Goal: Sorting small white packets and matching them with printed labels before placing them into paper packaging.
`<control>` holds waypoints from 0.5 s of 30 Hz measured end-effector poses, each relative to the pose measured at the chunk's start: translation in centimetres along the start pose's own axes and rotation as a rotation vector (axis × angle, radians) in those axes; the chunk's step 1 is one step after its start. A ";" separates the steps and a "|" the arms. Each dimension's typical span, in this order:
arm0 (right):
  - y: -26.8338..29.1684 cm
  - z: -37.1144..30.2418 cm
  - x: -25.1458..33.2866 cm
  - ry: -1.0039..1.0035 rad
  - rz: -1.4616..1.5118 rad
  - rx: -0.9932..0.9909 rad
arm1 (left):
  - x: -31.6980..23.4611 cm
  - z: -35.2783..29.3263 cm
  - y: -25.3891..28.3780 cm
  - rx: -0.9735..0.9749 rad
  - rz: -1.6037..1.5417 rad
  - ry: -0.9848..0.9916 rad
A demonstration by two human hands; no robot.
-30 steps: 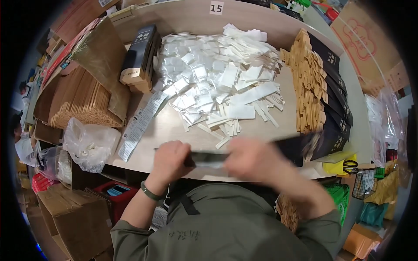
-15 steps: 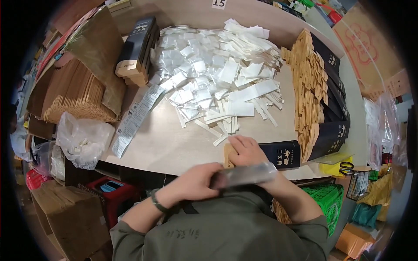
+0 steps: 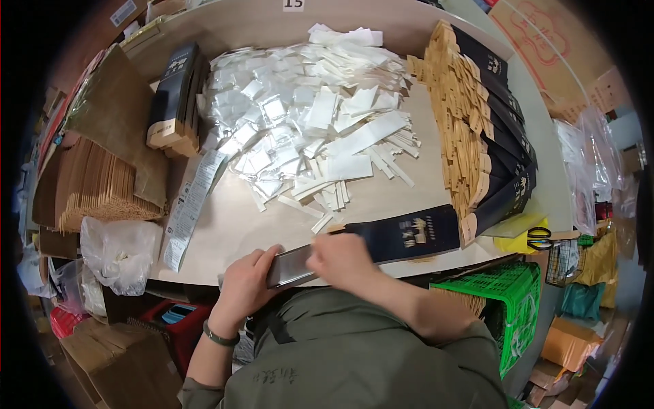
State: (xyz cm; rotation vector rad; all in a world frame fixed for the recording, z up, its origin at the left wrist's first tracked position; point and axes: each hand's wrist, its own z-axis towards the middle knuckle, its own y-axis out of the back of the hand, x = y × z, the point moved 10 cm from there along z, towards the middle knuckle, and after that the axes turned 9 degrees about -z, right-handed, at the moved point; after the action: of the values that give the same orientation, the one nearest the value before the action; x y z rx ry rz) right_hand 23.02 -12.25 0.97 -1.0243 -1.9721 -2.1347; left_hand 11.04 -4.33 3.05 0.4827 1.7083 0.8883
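Grey strip (image 3: pixel 290 267) is now angling along the table's (image 3: pixel 221 211) near edge, no longer crossing in front of the right hand (image 3: pixel 344 261), so the work is seemingly centring there. Left hand (image 3: pixel 246 285) is gripping its left end, fingers closing around it. Right hand is curling, blurred, at the other end; I cannot tell whether it is pinching. Dark sleeve (image 3: pixel 422 234) is lying just beyond.

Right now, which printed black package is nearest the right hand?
The package lying along the table's front edge; others are in the right-side row or upper-left stack.
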 end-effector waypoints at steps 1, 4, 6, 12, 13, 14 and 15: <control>0.5 0.3 1.8 0.076 0.073 -0.056 | -0.5 0.8 0.2 -0.005 -0.010 -0.047; 2.9 2.2 -2.3 -0.117 -0.014 0.121 | -1.5 2.5 2.0 -0.084 -0.045 -0.176; 8.8 3.8 -9.8 -0.257 -0.196 -0.203 | -1.0 3.3 4.2 -0.249 -0.047 -0.230; 9.6 2.6 -18.6 -0.476 -0.293 -0.069 | 3.5 11.7 8.6 -0.500 0.054 -0.046; 9.9 2.1 -18.2 -0.469 -0.303 -0.070 | 4.4 12.7 7.9 -0.443 0.045 0.007; 10.6 1.6 -17.3 -0.475 -0.330 -0.091 | 5.0 13.0 8.1 -0.455 0.041 0.010; 11.2 1.2 -16.7 -0.479 -0.356 -0.112 | 5.9 13.4 7.4 -0.361 0.098 0.051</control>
State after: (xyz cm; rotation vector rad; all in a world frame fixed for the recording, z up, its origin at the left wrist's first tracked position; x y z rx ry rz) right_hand 41.73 -19.56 2.30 -1.4069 -2.4254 -2.3695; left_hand 20.94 8.78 3.37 0.3036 1.5339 1.2593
